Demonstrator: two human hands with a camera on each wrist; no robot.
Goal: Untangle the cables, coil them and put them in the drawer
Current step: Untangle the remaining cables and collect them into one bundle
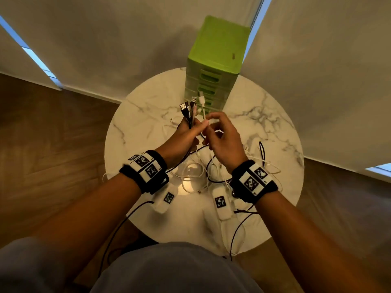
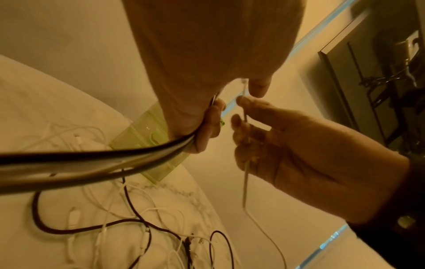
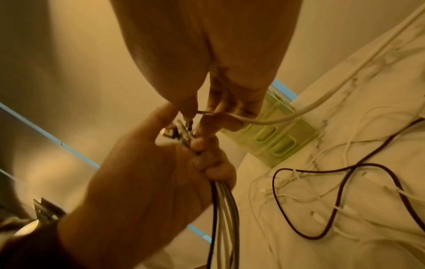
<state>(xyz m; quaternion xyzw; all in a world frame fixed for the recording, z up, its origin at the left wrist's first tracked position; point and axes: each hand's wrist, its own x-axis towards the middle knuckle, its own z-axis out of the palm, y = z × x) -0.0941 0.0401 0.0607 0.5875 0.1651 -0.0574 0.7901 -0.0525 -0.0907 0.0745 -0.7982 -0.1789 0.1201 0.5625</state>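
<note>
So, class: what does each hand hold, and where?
Left hand grips a cable bundle just below the plugs; right hand pinches one white cable near its plug.

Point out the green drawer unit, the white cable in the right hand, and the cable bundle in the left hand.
green drawer unit [image 1: 220, 45], head view, top face.
white cable [image 3: 306, 111], right wrist view, mid-length.
cable bundle [image 2: 92, 158], left wrist view, strands below the fist.
</note>
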